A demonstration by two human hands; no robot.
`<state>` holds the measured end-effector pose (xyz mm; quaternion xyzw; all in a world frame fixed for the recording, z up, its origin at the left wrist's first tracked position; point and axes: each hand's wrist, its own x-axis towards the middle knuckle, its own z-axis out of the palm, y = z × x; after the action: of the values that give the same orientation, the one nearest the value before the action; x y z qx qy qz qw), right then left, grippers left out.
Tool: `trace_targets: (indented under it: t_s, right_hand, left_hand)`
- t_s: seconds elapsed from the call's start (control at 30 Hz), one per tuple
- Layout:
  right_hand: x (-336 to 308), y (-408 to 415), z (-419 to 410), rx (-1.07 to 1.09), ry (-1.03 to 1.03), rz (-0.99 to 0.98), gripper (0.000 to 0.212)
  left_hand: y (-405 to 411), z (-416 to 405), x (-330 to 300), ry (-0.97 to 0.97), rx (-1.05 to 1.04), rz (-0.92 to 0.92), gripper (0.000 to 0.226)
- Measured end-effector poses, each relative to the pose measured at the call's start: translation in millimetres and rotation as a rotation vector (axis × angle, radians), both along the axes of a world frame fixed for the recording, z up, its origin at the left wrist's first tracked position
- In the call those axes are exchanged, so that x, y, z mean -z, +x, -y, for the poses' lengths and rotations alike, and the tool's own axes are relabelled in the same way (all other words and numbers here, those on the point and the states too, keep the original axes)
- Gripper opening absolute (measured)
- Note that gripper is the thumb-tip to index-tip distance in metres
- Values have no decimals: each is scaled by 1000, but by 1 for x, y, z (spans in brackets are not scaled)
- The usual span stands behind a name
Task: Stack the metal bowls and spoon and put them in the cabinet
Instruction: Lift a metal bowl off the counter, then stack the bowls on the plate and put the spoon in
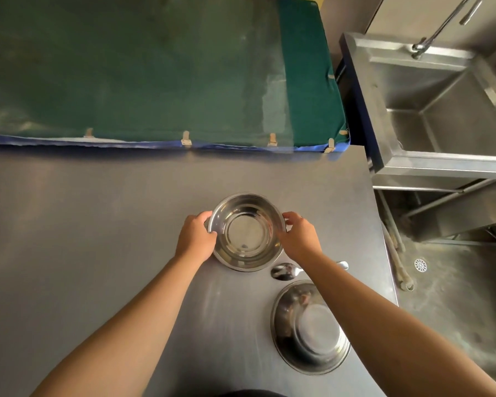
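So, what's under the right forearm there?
A spoon lies on the counter: its scoop and handle tip show either side, the middle is covered. The near bowl is partly hidden too.

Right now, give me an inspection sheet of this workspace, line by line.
Surface: grey metal counter, bare on its left side.
Job's things: far bowl upright, empty; near bowl upright by the counter's right edge; spoon lying between them, its handle partly hidden under the right forearm. No cabinet in view.
Clutter: nothing seen.
Hands: left hand and right hand grip opposite sides of the far bowl's rim.
Cables: nothing seen.
Surroundings: green covered table behind the counter; steel sink with a tap at right; floor drain.
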<state>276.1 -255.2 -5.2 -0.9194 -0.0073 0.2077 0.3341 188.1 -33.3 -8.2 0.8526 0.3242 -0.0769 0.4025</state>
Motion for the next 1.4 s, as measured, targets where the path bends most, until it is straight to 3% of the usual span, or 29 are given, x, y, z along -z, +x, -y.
trace_targets:
  t_s: [0.2, 0.93, 1.1, 1.27, 1.4]
  right_hand:
    - [7, -7, 1, 42, 18, -74, 32]
    - [3, -129, 23, -11, 70, -176, 40]
    - [-4, -130, 52, 19, 98, -173, 34]
    - [-14, -128, 102, 137, 59, -138, 39]
    - [-14, -130, 140, 267, 36, -122, 39]
  left_hand:
    - [-8, -3, 7, -48, -32, -25, 56]
    - [-118, 2, 1, -95, 6, -63, 48]
    - [-112, 24, -15, 109, 21, 66, 40]
    - [-105, 97, -37, 89, 230, 283, 31]
    - [-107, 167, -32, -91, 393, 167, 44]
